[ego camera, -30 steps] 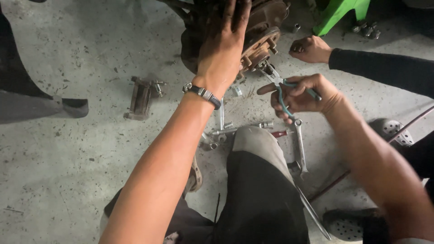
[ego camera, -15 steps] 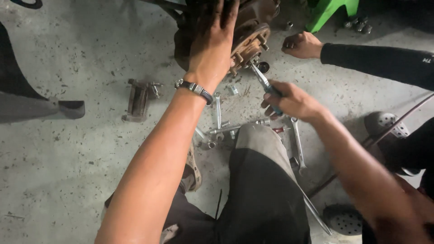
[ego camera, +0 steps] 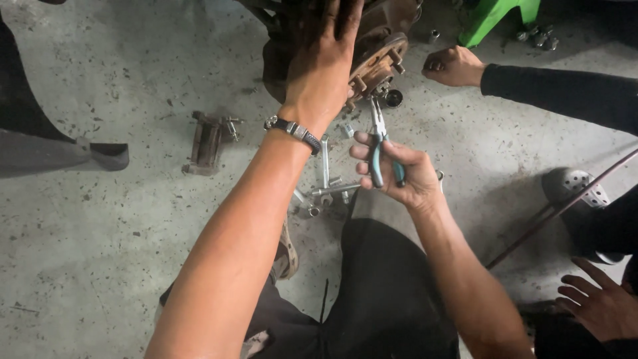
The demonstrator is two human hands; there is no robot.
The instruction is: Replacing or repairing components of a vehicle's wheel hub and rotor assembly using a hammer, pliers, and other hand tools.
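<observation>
My left hand (ego camera: 323, 63) lies flat with fingers spread on a rusty wheel hub assembly (ego camera: 375, 50) at the top of the view; a dark bracelet is on that wrist. My right hand (ego camera: 397, 173) is shut on long-nose pliers (ego camera: 380, 143) with teal handles. The pliers' tip points up toward the hub's studs, just below them. Several wrenches and sockets (ego camera: 325, 189) lie on the concrete floor between my arms, partly hidden by my left forearm.
A brake caliper part (ego camera: 207, 141) lies on the floor at left. Another person's black-sleeved fist (ego camera: 455, 66) rests right of the hub, and their other hand (ego camera: 598, 306) is at lower right. A green stand (ego camera: 495, 16) and sockets sit at top right. A thin rod (ego camera: 558, 209) crosses the right side.
My right hand has shifted left and up with the pliers, bringing their tip close under the hub. My left hand stays on the hub.
</observation>
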